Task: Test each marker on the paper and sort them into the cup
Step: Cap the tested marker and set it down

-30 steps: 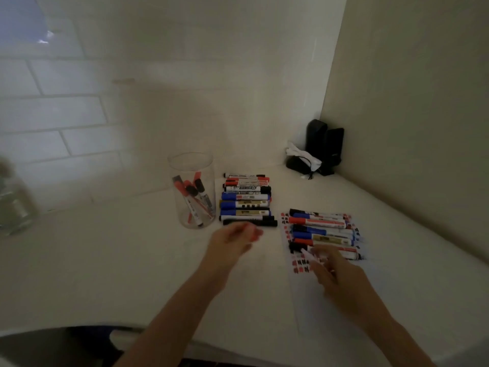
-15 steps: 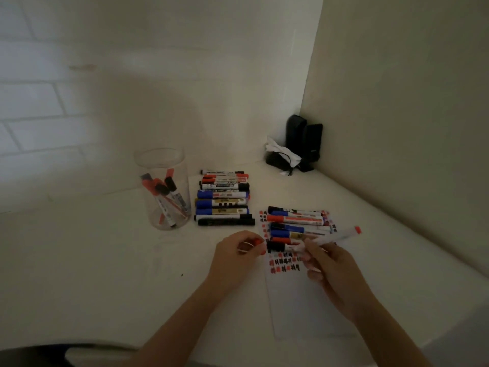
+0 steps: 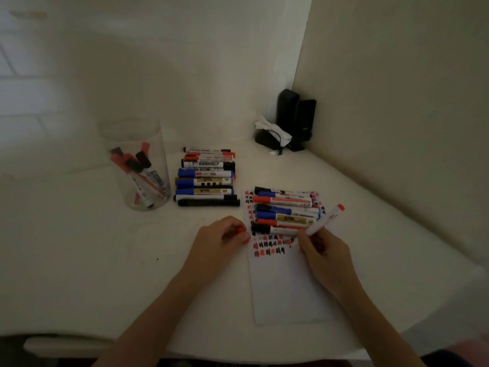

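Pretty dim shot, so a lot of detail is mushy; here's what I can make out. The right hand [image 3: 321, 247], lower right of centre, has its fingers curled round a white marker with a red end [image 3: 324, 222]; the marker slants up to the right, its red end hanging over the right edge of the paper [image 3: 288, 292]; the writing tip is buried behind the fingers, so I can't tell if it touches the sheet. The left hand [image 3: 221, 242] sits just left of the paper with fingers curled in, pinching a small red cap [image 3: 240, 229]; only a sliver of it peeks out.

The paper lies on the white bench [image 3: 79, 247], with rows of red and black test scribbles across its upper part; what they say is unreadable. A batch of markers [image 3: 285, 210] lies across the top of the sheet, covering some scribbles; blue, red and black ones, labels too blurry to read. A second stack of markers [image 3: 206, 178] sits on the bench at centre frame, well clear of the paper.

The clear cup [image 3: 135, 165] stands at centre left, just beside that stack, with several red and black markers leaning inside; exact count is hard to call through the glare. Back in the corner, some black objects [image 3: 295, 120] with a white crumpled thing; can't identify them.
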The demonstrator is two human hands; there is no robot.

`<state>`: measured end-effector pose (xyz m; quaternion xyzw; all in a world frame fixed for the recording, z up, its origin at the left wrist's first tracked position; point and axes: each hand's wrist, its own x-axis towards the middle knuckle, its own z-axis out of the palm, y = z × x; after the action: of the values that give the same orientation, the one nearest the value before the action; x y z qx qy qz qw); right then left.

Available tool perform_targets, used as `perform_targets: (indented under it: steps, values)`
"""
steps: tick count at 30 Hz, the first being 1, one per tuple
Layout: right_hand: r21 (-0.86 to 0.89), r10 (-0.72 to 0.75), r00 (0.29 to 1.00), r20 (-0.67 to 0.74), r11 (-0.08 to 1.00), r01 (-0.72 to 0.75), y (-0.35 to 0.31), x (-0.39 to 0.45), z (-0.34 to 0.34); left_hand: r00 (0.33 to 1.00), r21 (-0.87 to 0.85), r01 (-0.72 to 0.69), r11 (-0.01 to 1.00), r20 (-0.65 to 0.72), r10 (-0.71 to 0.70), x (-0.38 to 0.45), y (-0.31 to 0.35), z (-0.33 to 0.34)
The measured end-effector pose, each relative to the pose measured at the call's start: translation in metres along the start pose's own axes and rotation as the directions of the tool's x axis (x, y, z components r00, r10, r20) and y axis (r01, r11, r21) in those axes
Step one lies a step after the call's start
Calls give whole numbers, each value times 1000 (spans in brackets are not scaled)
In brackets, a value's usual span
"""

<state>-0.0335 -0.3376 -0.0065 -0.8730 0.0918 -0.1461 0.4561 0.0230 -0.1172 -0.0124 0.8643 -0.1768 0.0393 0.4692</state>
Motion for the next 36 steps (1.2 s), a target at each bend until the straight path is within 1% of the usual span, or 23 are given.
perform_targets:
  steps: [4, 11, 17, 20, 23, 27, 29, 32, 36]
  values:
    - [-26, -65, 998, 8, 998, 65, 0, -1, -1, 1000, -2, 12, 1000, -11, -12, 0, 0, 1]
    - [-27, -87, 996, 32, 996, 88, 1, -1, 0, 999, 38, 31, 999, -18, -30, 0, 1, 2]
    - [-67, -115, 993, 37, 991, 117, 3, 0, 4, 999, 50, 42, 998, -15, -41, 1, 1, 2]
    - [-63, -100, 995, 14, 993, 101, 4, 1, 3, 999, 53, 41, 998, -13, -40, 0, 1, 2]
    - [-41, -72, 997, 38, 996, 74, 4, 1, 1, 999, 34, 33, 999, -20, -32, 0, 0, 2]
    - [-82, -102, 994, 30, 991, 104, 4, 1, 3, 999, 33, 31, 999, -22, -30, 0, 0, 3]
    - [-71, -107, 994, 10, 992, 107, 5, 1, 3, 999, 41, 31, 999, -19, -31, 0, 0, 3]
    - [-31, -82, 996, 18, 996, 82, 4, 1, 1, 999, 35, 32, 999, -22, -31, 0, 0, 2]
    - [-39, -89, 996, 33, 995, 90, 1, 1, 2, 999, 38, 26, 999, -23, -25, 1, -1, 3]
